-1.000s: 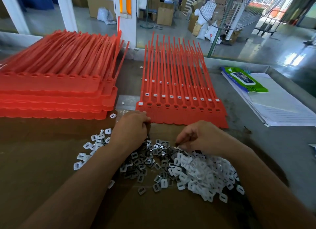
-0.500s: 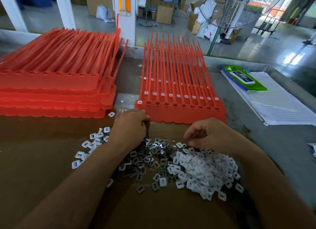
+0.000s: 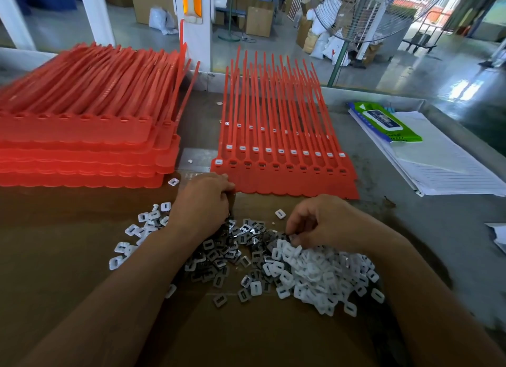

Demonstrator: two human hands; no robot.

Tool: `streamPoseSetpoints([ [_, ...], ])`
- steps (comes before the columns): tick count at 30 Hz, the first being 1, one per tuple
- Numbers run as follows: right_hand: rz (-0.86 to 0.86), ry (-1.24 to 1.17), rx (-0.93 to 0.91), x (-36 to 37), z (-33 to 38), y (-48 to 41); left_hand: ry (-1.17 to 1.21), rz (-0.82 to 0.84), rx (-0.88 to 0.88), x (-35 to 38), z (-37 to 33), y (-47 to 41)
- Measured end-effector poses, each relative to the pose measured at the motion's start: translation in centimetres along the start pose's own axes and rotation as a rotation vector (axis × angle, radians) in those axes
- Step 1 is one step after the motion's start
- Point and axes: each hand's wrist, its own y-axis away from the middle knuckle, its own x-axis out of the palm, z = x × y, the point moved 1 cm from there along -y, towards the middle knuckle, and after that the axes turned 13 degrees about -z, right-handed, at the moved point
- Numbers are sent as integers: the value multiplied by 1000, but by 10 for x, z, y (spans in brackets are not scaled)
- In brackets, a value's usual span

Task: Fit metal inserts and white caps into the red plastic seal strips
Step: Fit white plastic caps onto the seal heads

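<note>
Red seal strip sheet (image 3: 284,180) – lies flat at the middle of the surface, tails pointing away from the person. Nearest row of sockets: one fitted white cap at the left end, dark metal showing in the others. Rows behind: white caps fitted all along.

Stack of red seal strips (image 3: 82,147) – several layers, left of the flat sheet, a narrow gap between them.

Metal inserts (image 3: 219,254) – loose dark heap on the cardboard sheet (image 3: 54,271), just in front of the flat sheet.

White caps (image 3: 323,276) – loose heap touching the right side of the inserts; a smaller scatter lies left of the left forearm.

Left hand (image 3: 204,202) – knuckles up at the near-left corner of the flat sheet, fingers (image 3: 219,182) curled under; cannot tell what they hold.

Right hand (image 3: 325,221) – over the seam between the two heaps, fingers curled with the tips down among the pieces; whether a piece is pinched cannot be told.

Grey surface (image 3: 438,229) – carries the cardboard and, at the far right, a green wet-wipes pack (image 3: 386,121) lying on a pile of lined paper (image 3: 449,172).

Pedestal fan (image 3: 369,10) – beyond the far edge.
</note>
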Motion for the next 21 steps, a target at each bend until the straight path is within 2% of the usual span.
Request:
streamPoseSetpoints([
  [13, -122, -67, -19, -4, -4, 1, -1, -3, -8, 0, -1, -1],
  [21, -294, -60, -112, -8, 19, -22, 30, 2, -29, -1, -3, 0],
])
